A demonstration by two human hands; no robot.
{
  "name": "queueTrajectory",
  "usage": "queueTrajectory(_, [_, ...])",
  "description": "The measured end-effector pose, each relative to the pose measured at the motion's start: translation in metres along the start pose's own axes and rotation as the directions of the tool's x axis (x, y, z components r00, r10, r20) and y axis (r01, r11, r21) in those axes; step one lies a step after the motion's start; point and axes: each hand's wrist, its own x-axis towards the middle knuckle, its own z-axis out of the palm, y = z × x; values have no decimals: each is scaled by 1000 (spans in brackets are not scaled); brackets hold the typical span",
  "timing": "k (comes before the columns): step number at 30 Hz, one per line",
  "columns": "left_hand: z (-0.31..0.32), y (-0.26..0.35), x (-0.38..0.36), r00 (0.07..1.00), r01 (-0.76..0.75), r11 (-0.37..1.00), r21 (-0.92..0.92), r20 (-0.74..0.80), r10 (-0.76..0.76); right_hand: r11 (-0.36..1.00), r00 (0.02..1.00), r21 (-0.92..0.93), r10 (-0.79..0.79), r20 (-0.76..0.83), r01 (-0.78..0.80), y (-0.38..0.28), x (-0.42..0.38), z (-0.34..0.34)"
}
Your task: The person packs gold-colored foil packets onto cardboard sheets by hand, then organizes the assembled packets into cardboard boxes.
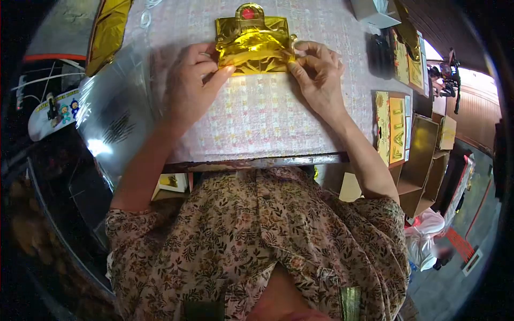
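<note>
A shiny gold foil piece lies on the checked tablecloth near the top middle. It has a rounded tab with a red centre at its upper edge. My left hand pinches its lower left corner between thumb and fingers. At the lower right corner, my right hand grips the foil with the thumb below and the fingers curled above. The foil between both hands looks creased.
Clear plastic sheeting hangs over the table's left side, below another gold foil piece. On the right are a black object, a white box, a "FALL" package and cardboard boxes. The table's front edge is near my body.
</note>
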Motion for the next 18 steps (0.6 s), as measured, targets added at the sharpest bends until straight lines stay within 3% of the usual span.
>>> queueTrajectory(4, [7,-1,-1,996,75,997,4,-51,-74,999,999,-28,34,-26,-34,-2,-1,5])
queueTrajectory(10, [5,1,3,999,35,992,118,-45,-30,996,995,-76,42,-92,-49,-3,-1,13])
queueTrajectory(13, [2,3,8,996,82,989,127,23,-86,993,993,-114,10,-120,-24,-7,0,14])
queueTrajectory(18, [-2,5,14,994,49,979,198,84,-66,942,977,-309,-178,-120,134,-9,-1,11])
